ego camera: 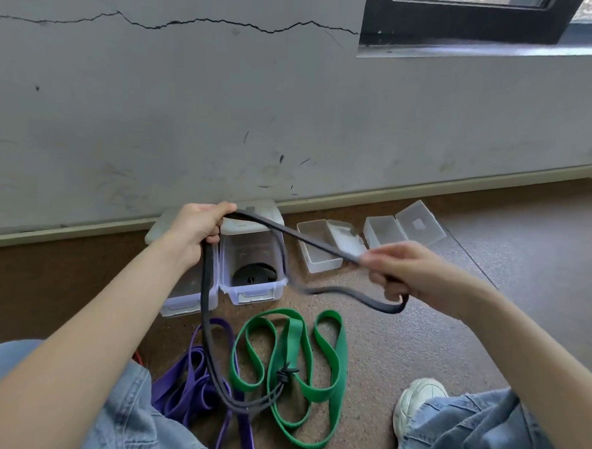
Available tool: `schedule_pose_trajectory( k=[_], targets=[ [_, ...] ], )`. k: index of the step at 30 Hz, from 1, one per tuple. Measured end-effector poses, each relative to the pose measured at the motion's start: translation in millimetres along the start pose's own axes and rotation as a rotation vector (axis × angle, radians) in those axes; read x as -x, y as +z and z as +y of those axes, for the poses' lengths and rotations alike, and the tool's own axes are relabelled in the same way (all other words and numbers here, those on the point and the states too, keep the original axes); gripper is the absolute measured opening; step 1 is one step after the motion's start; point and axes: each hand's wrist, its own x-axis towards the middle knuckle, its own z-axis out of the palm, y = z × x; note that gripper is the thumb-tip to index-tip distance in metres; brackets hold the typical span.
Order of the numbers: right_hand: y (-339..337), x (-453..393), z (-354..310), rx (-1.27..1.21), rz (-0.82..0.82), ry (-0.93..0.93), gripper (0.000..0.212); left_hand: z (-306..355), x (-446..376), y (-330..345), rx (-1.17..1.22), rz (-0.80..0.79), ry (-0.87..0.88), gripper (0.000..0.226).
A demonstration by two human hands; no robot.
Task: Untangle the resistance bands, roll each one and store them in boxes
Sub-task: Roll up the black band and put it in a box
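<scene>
Black rubber is up off the floor: the black resistance band (205,308) runs from the left hand (194,231), whose fingers curl round it, across to the right hand (411,273), which pinches the strand and has a loop hanging under its curled fingers. Its lower part drops between the purple band (186,386) and the green band (326,354), both loose on the brown floor (418,345), and passes a small black knot on the green one. Behind the hands, by the cracked grey wall (157,99), stand four clear boxes: one (189,297) partly hidden by the left wrist, one (252,266) holding a rolled black band (253,273), and two open ones (321,245) (403,229) further right. Denim knees (482,432) and a white shoe (419,399) frame the bands.
</scene>
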Motion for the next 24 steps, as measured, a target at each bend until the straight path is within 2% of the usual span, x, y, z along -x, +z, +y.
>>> schedule_pose_trajectory(
  k=[2, 3, 4, 5, 8, 10, 13, 15, 17, 19, 21, 24],
  targets=[
    [10.3, -4.3, 9.2, 0.673, 0.018, 0.108, 0.018, -1.7, -1.3, -0.2, 0.01, 0.006, 0.01, 0.031],
    [13.5, -7.3, 14.6, 0.911, 0.041, 0.139, 0.02, -2.3, -1.5, 0.1, 0.008, 0.006, 0.017, 0.029],
    [16.1, -9.4, 19.0, 1.027, 0.077, 0.162, 0.024, -3.1, -1.9, 0.2, 0.004, 0.008, 0.024, 0.029],
    [16.7, -10.7, 21.9, 1.034, 0.12, 0.163, 0.027, -3.6, -3.0, -0.7, 0.003, 0.014, 0.032, 0.029],
    [9.0, -10.3, 23.1, 0.858, 0.296, 0.143, 0.029, -4.0, -8.2, -5.8, 0.01, 0.059, 0.044, 0.032],
    [5.4, -10.1, 23.5, 0.657, 0.384, 0.16, 0.023, -4.9, -9.8, -7.7, -0.036, 0.078, 0.059, 0.031],
    [7.8, -10.4, 23.4, 0.424, 0.373, 0.164, 0.016, -9.3, -7.8, -4.1, -0.202, 0.05, 0.068, 0.025],
    [8.6, -9.5, 18.6, 0.32, 0.38, 0.139, 0.027, -12.7, -4.3, -0.7, -0.314, 0.021, 0.073, 0.02],
    [9.9, -7.3, 10.6, 0.196, 0.442, 0.038, 0.033, -15.2, 0.3, 0.9, -0.422, -0.01, 0.092, 0.017],
    [9.9, -5.3, 2.1, 0.249, 0.548, -0.129, 0.025, -18.4, 6.1, 1.4, -0.558, -0.088, 0.097, 0.017],
    [11.5, -3.0, -5.0, 0.273, 0.563, -0.279, 0.019, -24.2, 12.9, 3.8, -0.727, -0.234, 0.085, 0.018],
    [14.3, 0.2, -15.9, -0.11, 0.452, -0.446, 0.017, -37.2, 23.2, 13.7, -0.904, -0.467, 0.065, 0.02]
  ],
)
